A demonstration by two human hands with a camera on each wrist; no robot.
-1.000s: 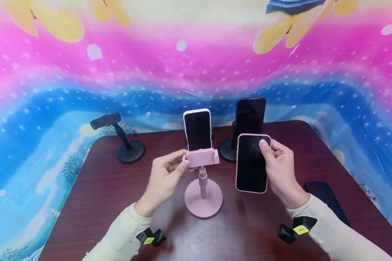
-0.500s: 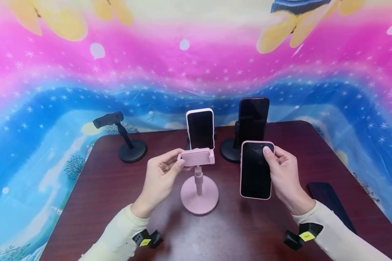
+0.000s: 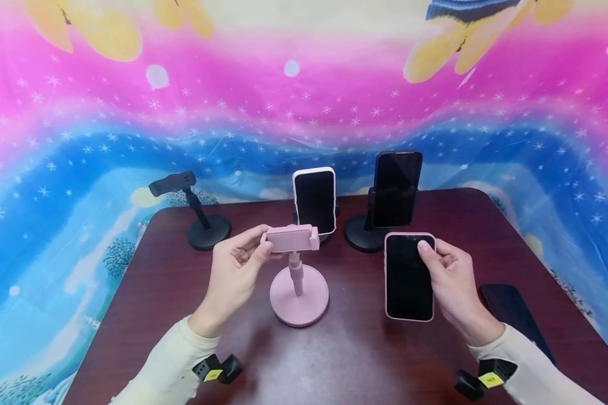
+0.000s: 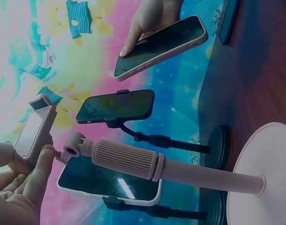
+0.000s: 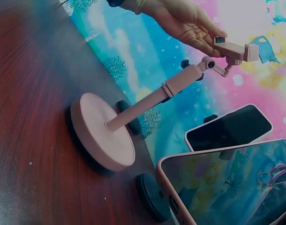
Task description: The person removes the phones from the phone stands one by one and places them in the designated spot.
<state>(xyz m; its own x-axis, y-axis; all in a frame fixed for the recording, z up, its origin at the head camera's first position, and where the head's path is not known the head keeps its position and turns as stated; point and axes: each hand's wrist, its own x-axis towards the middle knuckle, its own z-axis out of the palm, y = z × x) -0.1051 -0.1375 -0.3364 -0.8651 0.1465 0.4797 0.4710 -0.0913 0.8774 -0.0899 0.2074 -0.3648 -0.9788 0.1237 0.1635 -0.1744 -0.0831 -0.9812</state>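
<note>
Left hand (image 3: 233, 271) of mine pinches the clamp (image 3: 290, 240) of the pink stand (image 3: 299, 298) and right hand (image 3: 455, 284) grips the pink phone (image 3: 409, 279), now lower and farther right of the stand than a second ago, so I judge the two not yet being joined, while the phone hides my right fingertips and the right wrist view cuts it off.

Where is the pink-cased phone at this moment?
In the head view, the pink-cased phone is gripped in the right hand, right of the pink stand and left of the dark flat object lying on the table.
</note>
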